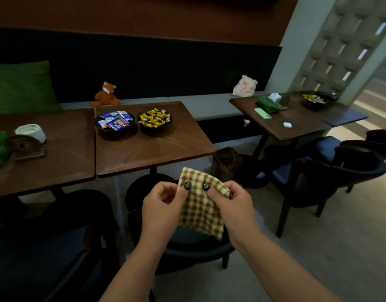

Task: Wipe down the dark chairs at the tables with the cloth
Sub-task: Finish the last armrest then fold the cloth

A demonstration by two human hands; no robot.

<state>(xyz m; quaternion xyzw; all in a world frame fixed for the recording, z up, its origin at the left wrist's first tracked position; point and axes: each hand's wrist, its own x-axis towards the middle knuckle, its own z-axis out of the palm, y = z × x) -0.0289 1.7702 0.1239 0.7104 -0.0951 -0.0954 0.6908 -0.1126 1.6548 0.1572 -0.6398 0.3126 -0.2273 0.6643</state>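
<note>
Down at the lower left sits a dark chair (46, 243), unwiped so far I'd guess. Left hand (163, 205) pinches the checked cloth (200, 205) along its top edge, right hand (229, 203) pinching the same edge beside it, rest dangling in front of the worktop (152, 147). Looks thin, floppy, light; bunch it into a pad for wiping. Another dark chair (322, 175) waits right.

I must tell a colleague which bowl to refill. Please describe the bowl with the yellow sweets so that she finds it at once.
Start at the brown square wooden table below the orange fox toy on the bench. Two round black bowls stand near its far edge. Yours is the right bowl, heaped with yellow-wrapped sweets; the left bowl holds blue and white packets.
</note>
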